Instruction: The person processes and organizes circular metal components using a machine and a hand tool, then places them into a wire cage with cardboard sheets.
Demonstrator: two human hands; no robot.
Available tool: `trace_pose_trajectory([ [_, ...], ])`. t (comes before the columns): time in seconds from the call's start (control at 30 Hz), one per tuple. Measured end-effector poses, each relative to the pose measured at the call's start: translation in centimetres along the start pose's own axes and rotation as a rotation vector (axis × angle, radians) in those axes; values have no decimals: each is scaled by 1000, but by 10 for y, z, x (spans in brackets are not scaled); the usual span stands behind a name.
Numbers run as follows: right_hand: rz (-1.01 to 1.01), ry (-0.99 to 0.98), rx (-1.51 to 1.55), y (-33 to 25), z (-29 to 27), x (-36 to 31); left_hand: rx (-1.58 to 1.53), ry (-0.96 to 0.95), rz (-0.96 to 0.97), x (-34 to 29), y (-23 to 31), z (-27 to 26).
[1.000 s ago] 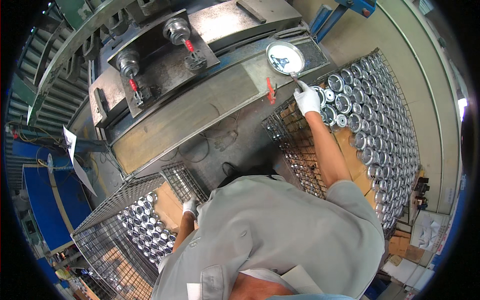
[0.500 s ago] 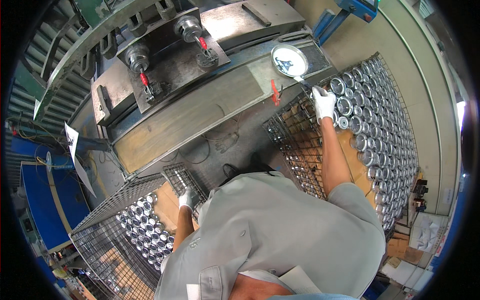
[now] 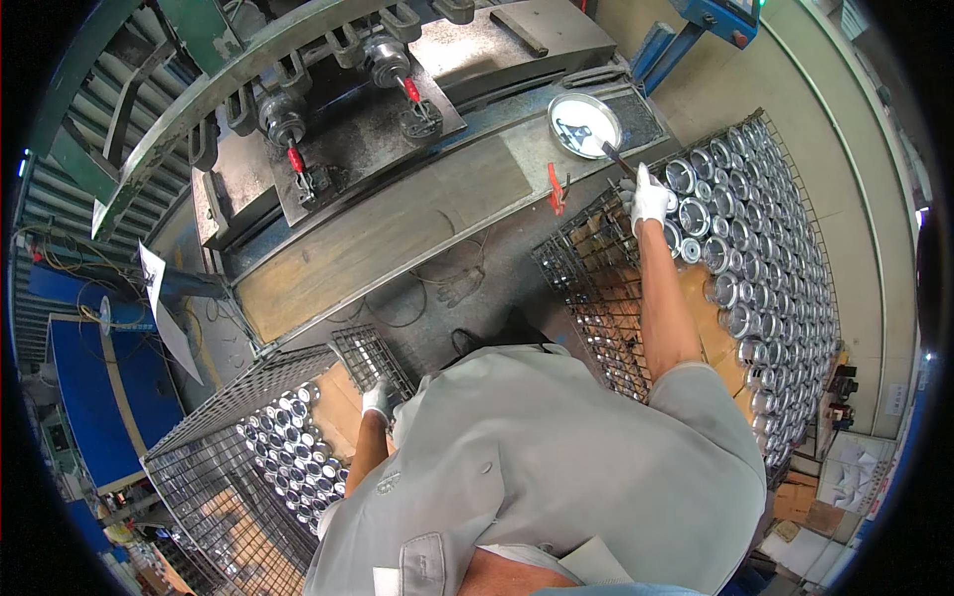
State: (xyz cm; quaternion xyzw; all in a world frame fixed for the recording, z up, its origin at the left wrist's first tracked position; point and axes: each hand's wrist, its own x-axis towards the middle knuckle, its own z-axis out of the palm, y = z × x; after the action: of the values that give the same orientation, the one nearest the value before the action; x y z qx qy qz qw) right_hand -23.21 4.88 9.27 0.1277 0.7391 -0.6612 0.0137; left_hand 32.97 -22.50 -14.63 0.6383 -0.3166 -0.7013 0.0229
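Note:
My right hand, in a white glove, is closed at the dark handle of a brush-like tool. The tool's far end reaches into a round pan of white liquid on the bench ledge. Beside that hand is the right wire basket, filled with rows of shiny metal ring-shaped parts. My left hand, also white-gloved, is closed on the edge of the left wire basket. Similar metal parts stand inside this basket on brown cardboard.
Ahead stands a machine with a steel table and two round fixtures bearing red-handled clamps. An orange-red tool lies at the ledge's front edge. A blue control box is at the far right; a hanging white sheet is at left.
The tool's handle has tilted and turned at the pan, and my right hand has shifted slightly with it. The whole view has moved a little; my left hand stays at the basket edge.

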Motion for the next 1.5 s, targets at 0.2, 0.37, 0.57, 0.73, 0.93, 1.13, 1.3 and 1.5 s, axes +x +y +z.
trace_pose_trajectory([
  [0.2, -116, 1, -278, 44, -30, 10, -86, 20, -35, 11, -3, -15],
  [0.37, -264, -123, -274, 7, -4, -27, 88, 38, -21, -14, 8, -11],
  [0.57, 434, -77, 474, 30, -18, 16, 434, -97, 161, 11, 15, -18],
  [0.73, 507, -135, 529, 44, -27, 24, 239, -7, -3, -20, 6, -9],
  [0.93, 100, -55, 186, -9, -28, -29, 385, 121, 57, -47, -16, -16],
  [1.13, 0, -420, 214, -103, 84, -135, 434, 198, -28, -68, -37, -25],
  [1.3, -30, -977, 382, -121, 244, -215, 452, 238, 5, -84, -47, -30],
  [1.5, 12, -1132, 484, -145, 372, -267, -467, 196, -10, -85, -106, -44],
])
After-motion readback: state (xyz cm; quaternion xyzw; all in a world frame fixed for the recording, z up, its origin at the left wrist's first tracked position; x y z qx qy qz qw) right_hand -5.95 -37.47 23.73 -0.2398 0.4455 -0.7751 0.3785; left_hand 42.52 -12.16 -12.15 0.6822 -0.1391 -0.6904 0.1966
